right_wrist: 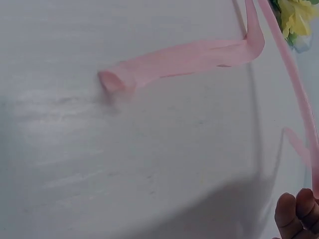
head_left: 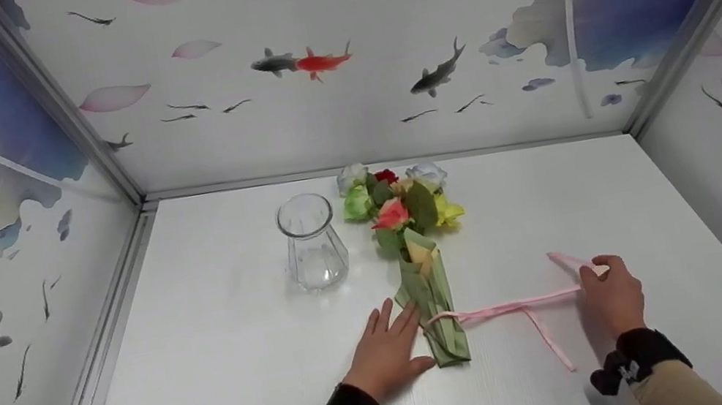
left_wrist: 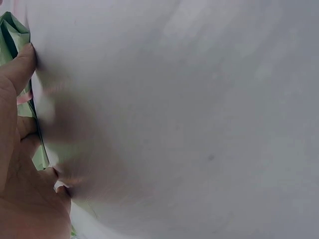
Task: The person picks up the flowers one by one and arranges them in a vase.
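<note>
A bouquet lies on the table, its stems wrapped in green paper [head_left: 440, 337] and its mixed flowers [head_left: 391, 214] toward the back. My left hand [head_left: 384, 354] rests with spread fingers against the paper's left side. In the left wrist view, the thumb [left_wrist: 24, 64] touches the green paper's edge. A pink ribbon [head_left: 499, 310] runs round the wrapping and stretches off to the right. Its far part is pinched by my right hand [head_left: 615, 297], with a short end sticking out past the fingers. Another ribbon tail [right_wrist: 184, 62] hangs loose toward me.
Left of the flowers stands a clear glass vase [head_left: 315, 248]. The white table [head_left: 228, 374] is enclosed by a back wall [head_left: 363, 128] and side walls printed with fish and petals.
</note>
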Tool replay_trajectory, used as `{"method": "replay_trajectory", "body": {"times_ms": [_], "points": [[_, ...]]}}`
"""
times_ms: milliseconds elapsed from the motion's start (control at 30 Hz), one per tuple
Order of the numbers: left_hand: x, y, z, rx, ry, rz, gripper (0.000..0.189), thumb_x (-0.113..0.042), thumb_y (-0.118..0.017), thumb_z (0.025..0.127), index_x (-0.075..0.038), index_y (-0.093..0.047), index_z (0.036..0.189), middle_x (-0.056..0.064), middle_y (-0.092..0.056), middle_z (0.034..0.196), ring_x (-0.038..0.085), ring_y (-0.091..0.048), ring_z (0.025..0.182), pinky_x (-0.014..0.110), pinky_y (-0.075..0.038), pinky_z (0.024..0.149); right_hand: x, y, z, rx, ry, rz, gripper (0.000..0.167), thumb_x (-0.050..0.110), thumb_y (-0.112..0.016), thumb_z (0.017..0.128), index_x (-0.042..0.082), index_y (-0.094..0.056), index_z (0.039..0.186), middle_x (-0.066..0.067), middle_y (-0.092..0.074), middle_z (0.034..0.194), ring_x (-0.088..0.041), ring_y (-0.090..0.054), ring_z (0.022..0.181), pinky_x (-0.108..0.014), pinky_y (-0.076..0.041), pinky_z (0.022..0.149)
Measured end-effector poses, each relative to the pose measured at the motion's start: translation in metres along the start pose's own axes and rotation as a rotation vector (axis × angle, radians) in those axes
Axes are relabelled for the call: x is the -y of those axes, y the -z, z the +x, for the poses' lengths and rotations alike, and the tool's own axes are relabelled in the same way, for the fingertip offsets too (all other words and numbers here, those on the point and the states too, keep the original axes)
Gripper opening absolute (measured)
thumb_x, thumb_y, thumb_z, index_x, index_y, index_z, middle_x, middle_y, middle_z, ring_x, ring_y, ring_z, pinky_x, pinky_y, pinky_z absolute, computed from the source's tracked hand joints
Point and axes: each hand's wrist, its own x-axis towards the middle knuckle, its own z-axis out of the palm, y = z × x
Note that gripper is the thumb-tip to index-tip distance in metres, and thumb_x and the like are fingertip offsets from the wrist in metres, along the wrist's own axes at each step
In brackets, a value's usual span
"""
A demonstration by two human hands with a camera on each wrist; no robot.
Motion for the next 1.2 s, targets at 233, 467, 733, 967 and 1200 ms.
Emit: {"method": "replay_trajectory", "body": {"times_ms": [233, 467, 733, 967, 1200], "points": [[0.000, 0.000, -0.001, -0.015, -0.008, 0.015, 0.084, -0.063, -0.054, 0.097, -0.012, -0.034, 0.161, 0.002, -0.029, 0.168, 0.036, -0.018, 0.155, 0.049, -0.018, 0.124, 0.005, -0.003, -0.001, -0.077, 0.020, 0.021, 0.058, 0.023, -0.050, 0.099, -0.004, -0.037, 0.149, -0.029, -0.043, 0.127, -0.044, -0.045, 0.112, -0.063, -0.029, 0.093], [0.000, 0.000, -0.001, 0.000, 0.000, 0.008, 0.084, -0.064, -0.054, 0.097, -0.012, -0.034, 0.161, 0.001, -0.026, 0.169, 0.036, -0.017, 0.156, 0.049, -0.017, 0.124, 0.014, -0.016, -0.006, -0.083, 0.176, -0.041, 0.052, 0.016, -0.053, 0.097, -0.001, -0.043, 0.145, -0.030, -0.039, 0.133, -0.049, -0.035, 0.124, -0.065, -0.027, 0.095], [0.001, -0.001, 0.000, -0.008, -0.002, 0.010, 0.084, -0.064, -0.055, 0.096, -0.013, -0.035, 0.160, 0.000, -0.027, 0.168, 0.036, -0.018, 0.155, 0.049, -0.019, 0.124, 0.029, -0.030, -0.011, 0.065, 0.448, -0.042, 0.034, 0.008, -0.059, 0.098, -0.001, -0.060, 0.130, -0.023, -0.052, 0.116, -0.039, -0.045, 0.108, -0.054, -0.033, 0.092], [0.001, -0.002, 0.001, -0.005, 0.001, 0.022, 0.084, -0.065, -0.054, 0.097, -0.014, -0.033, 0.161, 0.000, -0.027, 0.168, 0.035, -0.018, 0.155, 0.048, -0.018, 0.124, 0.036, -0.044, -0.021, 0.163, 0.634, -0.063, 0.020, 0.006, -0.069, 0.096, 0.003, -0.070, 0.116, -0.009, -0.063, 0.105, -0.026, -0.051, 0.103, -0.047, -0.044, 0.088], [0.000, -0.001, 0.001, -0.001, 0.006, 0.006, 0.084, -0.064, -0.055, 0.097, -0.014, -0.034, 0.161, -0.001, -0.026, 0.169, 0.035, -0.018, 0.156, 0.048, -0.017, 0.124, 0.044, -0.054, -0.029, 0.231, 0.678, -0.128, 0.023, 0.012, -0.074, 0.094, 0.008, -0.071, 0.116, -0.003, -0.063, 0.103, -0.022, -0.051, 0.105, -0.045, -0.046, 0.093]]}}
